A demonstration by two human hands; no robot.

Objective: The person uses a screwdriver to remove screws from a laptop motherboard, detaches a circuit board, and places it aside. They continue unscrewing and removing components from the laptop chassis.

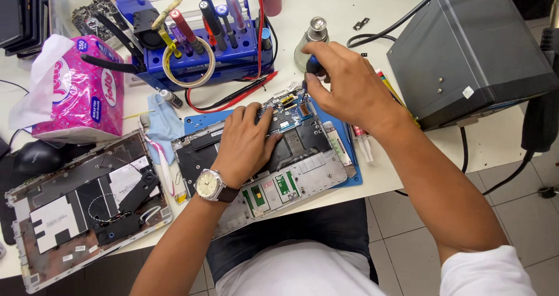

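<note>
**Two hands on one opened laptop**

Head view: the opened laptop base (pixel 262 168) lies on the blue mat (pixel 349 176) at the counter's near edge. Left hand (pixel 244 144) presses flat on its middle, fingers spread, clamping nothing. Right hand (pixel 343 86), at the far right corner, pinches a screwdriver (pixel 311 69) upright, tip down toward the circuit board (pixel 288 112).

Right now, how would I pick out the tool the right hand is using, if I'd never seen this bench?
Find the opened laptop on the blue mat at the desk's centre. At its far edge the right hand pinches a small screwdriver, tip down on the circuit board. Unlike the screwdrivers standing in the blue rack, it is in hand.
</note>
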